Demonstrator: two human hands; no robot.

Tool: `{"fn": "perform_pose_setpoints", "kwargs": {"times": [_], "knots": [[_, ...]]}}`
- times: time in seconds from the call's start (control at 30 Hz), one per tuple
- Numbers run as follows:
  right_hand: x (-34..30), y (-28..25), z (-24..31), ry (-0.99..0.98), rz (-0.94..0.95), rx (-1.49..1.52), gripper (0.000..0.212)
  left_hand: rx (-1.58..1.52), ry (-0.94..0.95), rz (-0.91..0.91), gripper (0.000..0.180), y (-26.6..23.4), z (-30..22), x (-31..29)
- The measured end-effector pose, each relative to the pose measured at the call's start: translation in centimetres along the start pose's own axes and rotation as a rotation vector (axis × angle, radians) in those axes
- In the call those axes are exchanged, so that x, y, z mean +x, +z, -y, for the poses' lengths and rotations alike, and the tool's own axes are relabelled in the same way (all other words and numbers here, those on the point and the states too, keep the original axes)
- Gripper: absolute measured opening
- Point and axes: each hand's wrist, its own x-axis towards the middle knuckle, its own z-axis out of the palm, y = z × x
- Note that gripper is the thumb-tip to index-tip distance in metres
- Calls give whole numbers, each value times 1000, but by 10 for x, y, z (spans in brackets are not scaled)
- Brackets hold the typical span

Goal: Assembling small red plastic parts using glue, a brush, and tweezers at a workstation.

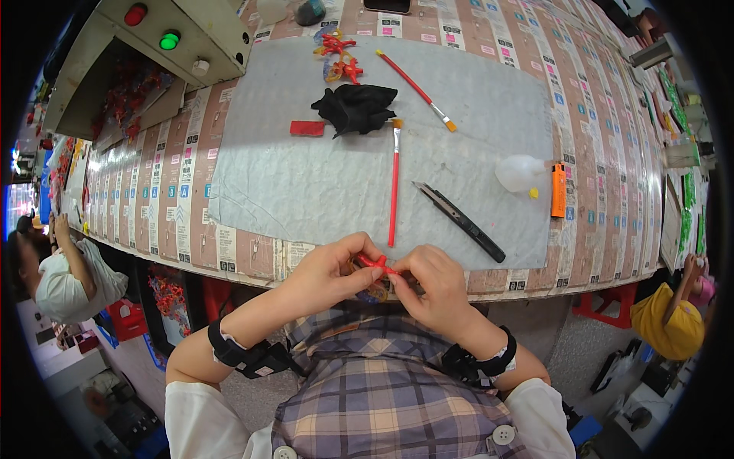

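Close to my body, at the table's near edge, my left hand and my right hand meet around a small red plastic figure. Fingertips of both hands pinch it, hiding much of its shape; bluish and yellowish clear bits show below it. Just beyond the hands lies a red-handled brush, bristles pointing away. A black utility knife rests to its right, blade tip toward the brush. Farther off are a crumpled black cloth, a red rectangular piece and similar red figures.
A second red brush lies at the back of the grey mat. On the right are a white translucent bottle and an orange lighter. A machine with red and green buttons stands back left. Other people sit at both sides.
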Motion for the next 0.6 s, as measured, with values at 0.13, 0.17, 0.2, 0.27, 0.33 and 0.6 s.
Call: {"fn": "perform_pose_setpoints", "kwargs": {"times": [0.13,0.17,0.2,0.27,0.33,0.6], "knots": [[1,1,0,15,-10,21,11,-24,-23,5,15,-1,-2,-1],[2,1,1,24,-7,29,11,-31,-18,6,15,-1,-3,-1],[2,1,2,31,-11,35,11,-46,-10,8,14,0,-3,-1],[3,0,4,45,-18,46,11,-78,6,11,14,1,-4,-2],[5,-5,9,38,18,-5,10,-106,36,8,14,2,-3,-3],[30,-34,39,59,204,-72,10,-395,9,47,14,6,-16,-13]]}}
